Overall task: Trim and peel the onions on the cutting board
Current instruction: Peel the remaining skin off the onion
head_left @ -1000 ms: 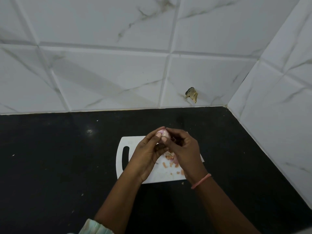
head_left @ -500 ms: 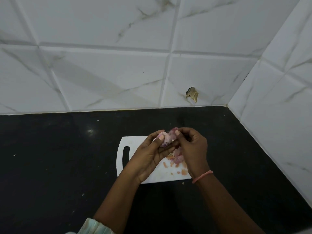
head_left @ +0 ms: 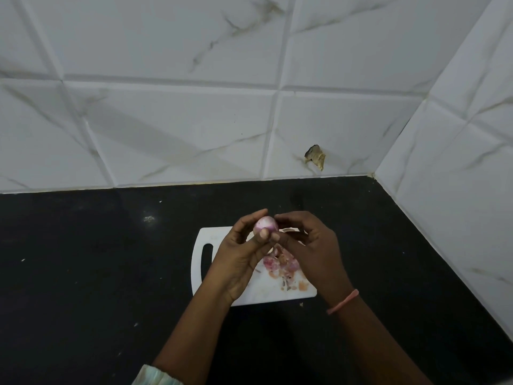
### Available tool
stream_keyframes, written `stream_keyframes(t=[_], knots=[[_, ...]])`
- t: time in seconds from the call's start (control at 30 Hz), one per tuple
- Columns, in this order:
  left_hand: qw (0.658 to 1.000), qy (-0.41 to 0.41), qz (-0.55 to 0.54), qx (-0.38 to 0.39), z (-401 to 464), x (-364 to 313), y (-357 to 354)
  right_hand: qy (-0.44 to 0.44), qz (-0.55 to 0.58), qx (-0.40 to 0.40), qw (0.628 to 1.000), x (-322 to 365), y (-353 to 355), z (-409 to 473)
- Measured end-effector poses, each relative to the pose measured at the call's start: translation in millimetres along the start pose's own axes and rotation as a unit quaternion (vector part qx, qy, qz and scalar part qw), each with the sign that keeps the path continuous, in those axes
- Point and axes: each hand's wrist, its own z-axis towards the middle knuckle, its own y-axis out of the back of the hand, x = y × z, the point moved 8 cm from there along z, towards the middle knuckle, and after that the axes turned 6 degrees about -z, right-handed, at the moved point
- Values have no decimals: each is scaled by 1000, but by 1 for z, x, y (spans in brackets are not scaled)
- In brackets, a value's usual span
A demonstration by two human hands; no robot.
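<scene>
A small pale purple onion point(head_left: 266, 224) is held above the white cutting board point(head_left: 219, 240). My left hand point(head_left: 244, 254) grips it between thumb and fingertips. My right hand point(head_left: 311, 245) is beside it with curled fingers, its fingertips touching the onion's right side. A heap of pink and orange onion peel and trimmings point(head_left: 281, 266) lies on the board under my hands. The board's handle slot is on its left. No knife is in view.
The board lies on a black countertop point(head_left: 97, 259) in a corner of white marble-look wall tiles point(head_left: 166, 120). A chipped spot point(head_left: 315, 157) marks the back wall. Small crumbs dot the counter. A pink band is on my right wrist.
A piece of skin that my right hand was pulling off is gone from the onion. The onion now shows rounder and cleaner, turned in my left fingers.
</scene>
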Motion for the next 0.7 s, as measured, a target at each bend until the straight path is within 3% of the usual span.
stream_keyframes(t=[0.23,0.4,0.7], knots=[[1000,-15,1,-11,-1,-1,-5,-13,-12,-59,998,-3,6,-1],[988,-11,152,-39,-3,-7,-4,-19,-33,-103,994,0,14,-3],[987,5,159,-22,-3,-4,-3,-56,13,-115,992,0,21,0]])
